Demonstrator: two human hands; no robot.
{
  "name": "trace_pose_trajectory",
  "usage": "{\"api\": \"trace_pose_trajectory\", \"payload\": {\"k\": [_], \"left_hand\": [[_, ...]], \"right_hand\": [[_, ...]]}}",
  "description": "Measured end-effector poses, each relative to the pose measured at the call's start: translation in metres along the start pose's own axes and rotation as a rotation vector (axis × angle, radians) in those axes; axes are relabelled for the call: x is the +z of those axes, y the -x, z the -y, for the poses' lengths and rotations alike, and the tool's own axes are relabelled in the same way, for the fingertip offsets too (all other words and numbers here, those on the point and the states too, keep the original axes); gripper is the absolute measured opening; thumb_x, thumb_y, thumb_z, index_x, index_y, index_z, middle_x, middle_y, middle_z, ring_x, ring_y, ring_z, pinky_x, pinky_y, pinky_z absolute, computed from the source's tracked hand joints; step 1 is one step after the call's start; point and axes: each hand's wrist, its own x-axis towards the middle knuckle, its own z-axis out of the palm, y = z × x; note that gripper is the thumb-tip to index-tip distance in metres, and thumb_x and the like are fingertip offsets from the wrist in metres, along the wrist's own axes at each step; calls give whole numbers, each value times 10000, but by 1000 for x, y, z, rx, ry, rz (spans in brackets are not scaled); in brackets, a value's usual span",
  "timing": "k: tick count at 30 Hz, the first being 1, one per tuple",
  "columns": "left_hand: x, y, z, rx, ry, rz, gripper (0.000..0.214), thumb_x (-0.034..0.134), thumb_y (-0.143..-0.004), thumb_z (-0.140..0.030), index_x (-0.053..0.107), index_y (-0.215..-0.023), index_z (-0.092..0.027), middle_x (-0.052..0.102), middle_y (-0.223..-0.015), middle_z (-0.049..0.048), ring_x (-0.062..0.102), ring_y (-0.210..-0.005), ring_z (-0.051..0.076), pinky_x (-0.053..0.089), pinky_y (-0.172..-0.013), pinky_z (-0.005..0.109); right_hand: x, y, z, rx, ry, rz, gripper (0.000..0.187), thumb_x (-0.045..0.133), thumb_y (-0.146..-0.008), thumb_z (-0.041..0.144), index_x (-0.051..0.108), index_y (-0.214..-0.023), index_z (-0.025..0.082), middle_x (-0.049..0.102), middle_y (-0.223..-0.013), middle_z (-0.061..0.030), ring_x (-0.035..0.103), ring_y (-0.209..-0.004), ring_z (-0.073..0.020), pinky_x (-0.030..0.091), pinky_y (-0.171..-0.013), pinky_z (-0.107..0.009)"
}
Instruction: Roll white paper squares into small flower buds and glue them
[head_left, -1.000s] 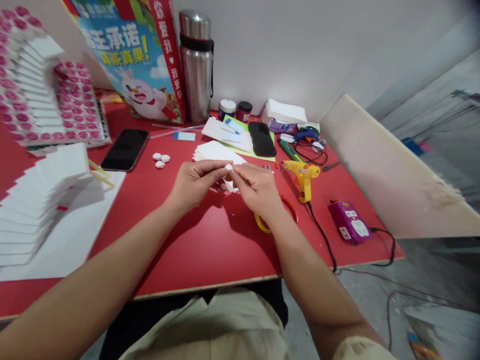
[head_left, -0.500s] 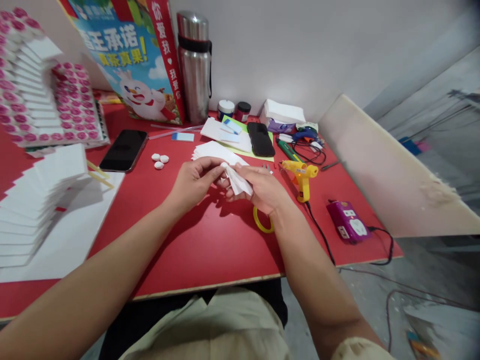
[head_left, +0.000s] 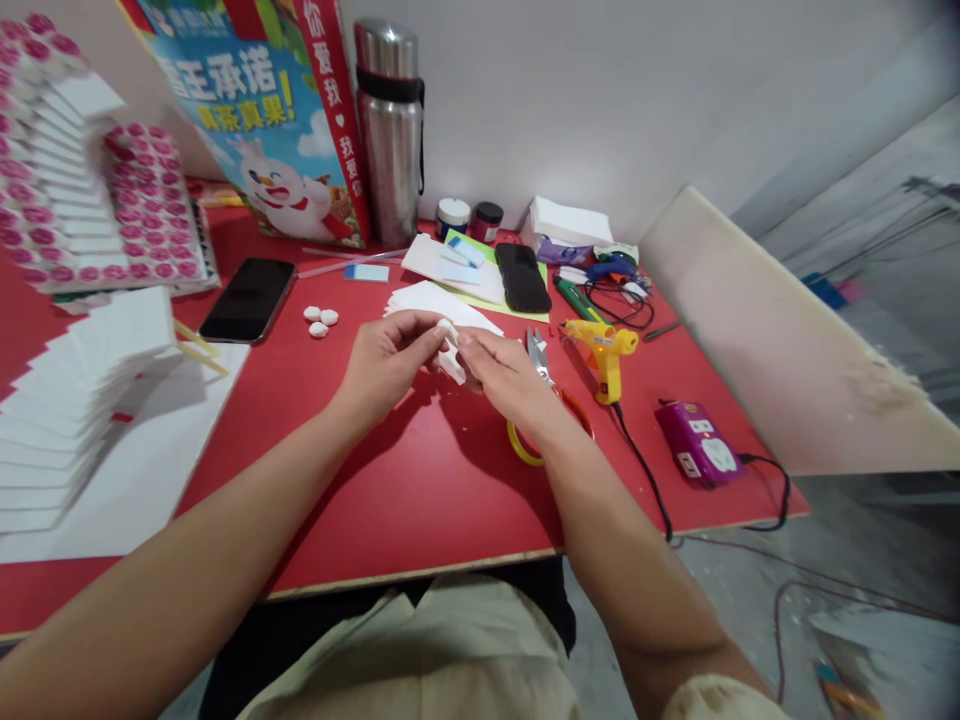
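Between my two hands is a small piece of white tissue paper [head_left: 448, 332], rolled or bunched at its top, with a loose part showing below. My left hand [head_left: 394, 358] pinches its left side between thumb and fingers. On the other side my right hand [head_left: 504, 368] grips it, thumb on top; the fingertips underneath are partly hidden. Behind the hands lies a stack of white sheets [head_left: 442, 302]. Scissors [head_left: 571, 405] with red and yellow handles rest partly under my right wrist. Several small white rolled pieces [head_left: 318, 330] sit to the left.
A yellow glue gun [head_left: 604, 350] and a purple power socket [head_left: 699, 442] stand on the right, with cords. Phones [head_left: 249, 298], a steel flask [head_left: 388, 140], jars [head_left: 453, 216] and a printed bag [head_left: 277, 130] are behind. A stepped white paper model [head_left: 82, 400] occupies the left.
My right hand has turned and closed inward over the tissue paper, whose loose flap has drawn in and shows less. More of the scissors is visible now.
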Motion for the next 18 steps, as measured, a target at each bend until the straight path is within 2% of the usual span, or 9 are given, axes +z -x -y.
{"api": "trace_pose_trajectory", "payload": {"k": [4,7,11,15,18], "left_hand": [[1,1,-2,8,3,-1,254,789,-834,-375,775,-953,-151,735,-792,48,626,-632,136,542,-624,271],[2,1,-2,18,9,-5,269,797,-828,-381,772,-962,-149,733,-790,46,626,-628,134,551,-625,271],[4,3,-3,44,1,-12,257,793,-836,-375,765,-950,-147,735,-796,46,629,-628,133,560,-623,269],[7,5,-2,95,-37,-34,222,767,-867,-349,765,-959,-147,731,-793,41,626,-637,129,568,-636,267],[10,8,0,158,-67,-72,220,749,-890,-341,772,-1012,-159,744,-832,45,643,-658,132,578,-667,274]], "right_hand": [[2,0,3,-63,87,-38,336,498,-1042,440,679,-902,193,651,-814,-3,556,-750,-144,424,-703,-263],[3,-1,2,-36,139,-86,335,476,-1050,412,668,-884,192,592,-713,10,518,-686,-145,394,-650,-267],[4,-1,-2,-55,200,-145,363,464,-1042,366,598,-752,195,532,-657,19,481,-648,-139,344,-611,-276],[8,1,-1,-58,297,-281,273,542,-994,324,640,-778,189,580,-666,18,496,-635,-135,334,-610,-282],[13,4,3,-128,382,-381,240,557,-989,303,659,-801,192,655,-717,-11,550,-672,-148,375,-654,-291]]}}
